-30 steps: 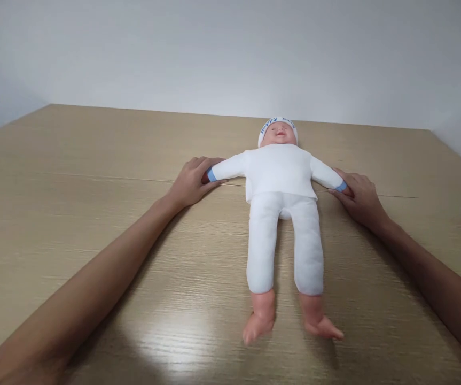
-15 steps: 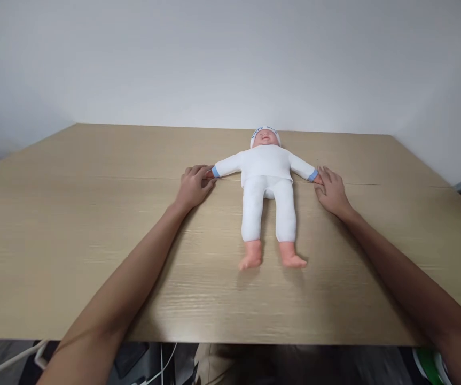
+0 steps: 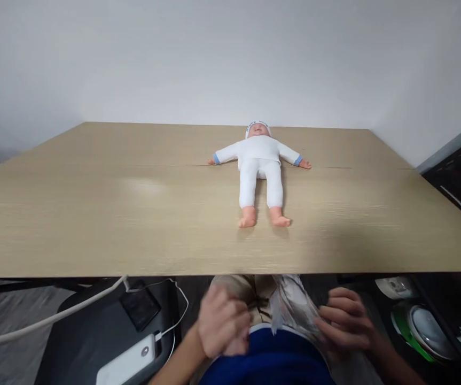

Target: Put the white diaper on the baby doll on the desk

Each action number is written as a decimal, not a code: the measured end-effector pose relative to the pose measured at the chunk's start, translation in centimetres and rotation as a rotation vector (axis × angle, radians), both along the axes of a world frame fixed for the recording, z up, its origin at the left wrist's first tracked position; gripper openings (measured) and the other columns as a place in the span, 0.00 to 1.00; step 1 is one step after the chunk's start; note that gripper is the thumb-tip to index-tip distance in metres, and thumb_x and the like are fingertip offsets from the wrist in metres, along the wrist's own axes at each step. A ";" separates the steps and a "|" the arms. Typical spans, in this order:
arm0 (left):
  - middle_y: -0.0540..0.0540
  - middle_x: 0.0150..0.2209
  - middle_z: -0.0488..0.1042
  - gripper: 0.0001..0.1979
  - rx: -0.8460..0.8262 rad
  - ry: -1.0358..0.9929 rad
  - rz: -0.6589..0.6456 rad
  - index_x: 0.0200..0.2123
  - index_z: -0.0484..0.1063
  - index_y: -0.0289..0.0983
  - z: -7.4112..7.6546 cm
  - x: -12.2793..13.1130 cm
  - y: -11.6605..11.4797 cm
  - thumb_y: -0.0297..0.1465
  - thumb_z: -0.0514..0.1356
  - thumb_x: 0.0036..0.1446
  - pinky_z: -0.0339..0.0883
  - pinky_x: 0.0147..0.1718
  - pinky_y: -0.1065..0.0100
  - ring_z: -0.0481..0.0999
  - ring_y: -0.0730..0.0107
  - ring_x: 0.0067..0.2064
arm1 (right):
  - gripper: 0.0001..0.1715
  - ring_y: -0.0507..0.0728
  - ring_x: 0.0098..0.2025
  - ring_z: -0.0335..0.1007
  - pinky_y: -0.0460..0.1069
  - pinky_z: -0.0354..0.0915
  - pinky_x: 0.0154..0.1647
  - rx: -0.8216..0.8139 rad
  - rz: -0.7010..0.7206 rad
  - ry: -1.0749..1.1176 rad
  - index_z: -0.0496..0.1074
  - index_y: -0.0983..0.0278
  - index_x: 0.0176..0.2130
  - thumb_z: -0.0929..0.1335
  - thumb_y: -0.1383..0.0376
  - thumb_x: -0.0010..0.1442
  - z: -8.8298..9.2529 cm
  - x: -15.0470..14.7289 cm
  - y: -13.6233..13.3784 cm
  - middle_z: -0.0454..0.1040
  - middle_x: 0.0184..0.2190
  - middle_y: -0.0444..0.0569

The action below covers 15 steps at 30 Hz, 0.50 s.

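Note:
A baby doll (image 3: 259, 167) in white clothes and a white cap lies on its back on the wooden table (image 3: 134, 214), arms spread, feet toward me. Both my hands are below the table's near edge, at my lap. My left hand (image 3: 223, 321) is curled into a loose fist, blurred by motion. My right hand (image 3: 344, 320) has bent fingers touching a crinkled clear plastic wrapper (image 3: 292, 305) that lies between the two hands. Neither hand touches the doll.
Under the table at left lie a white power bank (image 3: 128, 364) with a cable and a dark phone (image 3: 140, 306). A thick white cord (image 3: 46, 320) runs leftward. At lower right are round green-and-white items (image 3: 424, 326). A dark shelf (image 3: 460, 176) stands at right.
Both hands let go of the doll's arms and pulled back below the table edge to my lap. The view drew back, so the doll looks smaller and farther away.

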State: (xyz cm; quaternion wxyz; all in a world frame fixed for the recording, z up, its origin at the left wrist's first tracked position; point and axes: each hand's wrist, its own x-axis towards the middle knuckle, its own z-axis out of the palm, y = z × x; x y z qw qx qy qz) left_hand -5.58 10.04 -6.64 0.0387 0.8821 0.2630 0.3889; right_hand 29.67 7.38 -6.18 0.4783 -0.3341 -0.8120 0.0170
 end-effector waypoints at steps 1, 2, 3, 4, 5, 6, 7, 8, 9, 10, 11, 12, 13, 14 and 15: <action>0.48 0.24 0.77 0.07 -0.032 0.017 -0.041 0.34 0.79 0.48 -2.2 0.9 -2.5 0.36 0.63 0.67 0.65 0.26 0.57 0.75 0.58 0.26 | 0.18 0.60 0.26 0.75 0.57 0.77 0.27 -0.089 0.114 -0.036 0.82 0.44 0.46 0.73 0.67 0.62 -1.6 -0.3 -1.4 0.83 0.31 0.39; 0.48 0.21 0.73 0.09 -0.118 0.013 -0.041 0.31 0.77 0.47 -4.0 1.9 -4.3 0.36 0.63 0.67 0.64 0.25 0.57 0.72 0.59 0.23 | 0.15 0.62 0.29 0.78 0.59 0.78 0.29 -0.210 0.150 -0.030 0.82 0.47 0.45 0.73 0.67 0.61 -3.1 -0.6 -2.2 0.83 0.33 0.42; 0.48 0.21 0.73 0.13 -0.299 0.013 0.049 0.29 0.75 0.45 -5.5 2.9 -5.4 0.34 0.61 0.68 0.68 0.29 0.56 0.74 0.59 0.24 | 0.12 0.64 0.33 0.80 0.61 0.79 0.34 -0.367 0.105 0.002 0.81 0.48 0.43 0.73 0.66 0.63 -4.6 -1.0 -2.5 0.83 0.34 0.45; 0.46 0.24 0.77 0.15 -0.518 -0.016 0.136 0.29 0.75 0.44 -6.5 3.9 -5.8 0.36 0.59 0.70 0.73 0.35 0.54 0.78 0.58 0.29 | 0.06 0.66 0.36 0.81 0.64 0.80 0.40 -0.519 -0.012 0.083 0.81 0.49 0.38 0.72 0.63 0.65 -6.0 -1.3 -2.5 0.83 0.34 0.46; 0.44 0.29 0.81 0.15 -0.726 -0.068 0.204 0.31 0.76 0.44 -7.0 4.7 -5.7 0.39 0.58 0.71 0.75 0.42 0.52 0.82 0.55 0.35 | 0.07 0.68 0.40 0.81 0.65 0.79 0.47 -0.676 -0.154 0.207 0.79 0.51 0.35 0.72 0.57 0.66 -7.2 -1.6 -2.2 0.82 0.35 0.49; 0.42 0.36 0.84 0.15 -0.904 -0.127 0.258 0.34 0.77 0.43 -7.2 5.4 -5.2 0.42 0.58 0.71 0.76 0.49 0.50 0.84 0.52 0.41 | 0.12 0.69 0.44 0.81 0.66 0.77 0.52 -0.820 -0.317 0.369 0.79 0.52 0.34 0.73 0.50 0.65 -8.3 -1.7 -1.8 0.82 0.36 0.50; 0.40 0.41 0.86 0.16 -0.995 -0.165 0.287 0.37 0.78 0.43 -7.3 6.0 -4.4 0.46 0.57 0.70 0.76 0.53 0.50 0.85 0.49 0.46 | 0.18 0.69 0.45 0.80 0.65 0.76 0.53 -0.884 -0.388 0.425 0.79 0.54 0.37 0.71 0.44 0.66 -9.3 -1.8 -1.3 0.82 0.38 0.52; 0.39 0.44 0.86 0.18 -1.044 -0.190 0.308 0.39 0.78 0.43 -7.2 6.5 -3.4 0.48 0.57 0.69 0.75 0.56 0.49 0.85 0.47 0.50 | 0.23 0.69 0.45 0.79 0.65 0.76 0.52 -0.935 -0.419 0.458 0.78 0.55 0.38 0.70 0.40 0.65 -10.1 -1.8 -0.8 0.83 0.40 0.53; 0.39 0.46 0.86 0.19 -1.082 -0.202 0.323 0.40 0.79 0.42 -7.2 6.9 -2.5 0.50 0.58 0.68 0.75 0.56 0.49 0.85 0.46 0.51 | 0.27 0.68 0.46 0.79 0.63 0.76 0.52 -0.987 -0.424 0.480 0.78 0.56 0.38 0.70 0.37 0.62 -10.8 -1.8 -0.2 0.83 0.40 0.54; 0.38 0.46 0.87 0.20 -1.107 -0.207 0.336 0.39 0.79 0.42 -7.2 7.3 -1.6 0.51 0.59 0.66 0.76 0.55 0.49 0.85 0.44 0.50 | 0.30 0.67 0.45 0.79 0.61 0.75 0.51 -1.036 -0.417 0.491 0.77 0.57 0.38 0.71 0.35 0.59 -11.3 -1.7 0.3 0.83 0.39 0.53; 0.39 0.43 0.87 0.21 -1.137 -0.212 0.342 0.37 0.79 0.43 -7.3 7.7 -0.7 0.53 0.60 0.65 0.76 0.52 0.50 0.86 0.44 0.48 | 0.32 0.66 0.43 0.79 0.60 0.75 0.49 -1.085 -0.410 0.506 0.77 0.57 0.36 0.73 0.33 0.55 -11.7 -1.7 0.8 0.82 0.36 0.52; 0.40 0.39 0.86 0.22 -1.167 -0.218 0.340 0.34 0.79 0.43 -7.5 8.3 0.0 0.55 0.62 0.62 0.77 0.49 0.51 0.86 0.45 0.44 | 0.34 0.65 0.41 0.78 0.59 0.75 0.47 -1.132 -0.405 0.524 0.75 0.58 0.34 0.74 0.32 0.52 -11.9 -1.8 1.3 0.81 0.34 0.50; 0.41 0.34 0.85 0.23 -1.190 -0.229 0.330 0.30 0.78 0.43 -7.7 8.9 0.6 0.57 0.63 0.60 0.77 0.45 0.52 0.85 0.47 0.39 | 0.35 0.64 0.39 0.78 0.58 0.74 0.45 -1.173 -0.402 0.546 0.74 0.58 0.33 0.76 0.32 0.48 -12.1 -1.9 1.7 0.80 0.31 0.49; 0.43 0.29 0.82 0.24 -1.198 -0.255 0.320 0.27 0.78 0.43 -7.9 9.5 1.1 0.58 0.65 0.57 0.77 0.40 0.54 0.83 0.50 0.35 | 0.36 0.63 0.37 0.77 0.57 0.74 0.43 -1.208 -0.398 0.571 0.74 0.58 0.33 0.78 0.32 0.45 -12.1 -2.1 2.0 0.78 0.30 0.47; 0.45 0.25 0.80 0.25 -1.197 -0.290 0.307 0.26 0.77 0.43 -8.0 10.2 1.4 0.58 0.65 0.56 0.77 0.37 0.56 0.81 0.52 0.32 | 0.37 0.62 0.36 0.76 0.57 0.73 0.41 -1.239 -0.387 0.599 0.74 0.58 0.34 0.79 0.33 0.43 -12.0 -2.3 2.2 0.78 0.29 0.47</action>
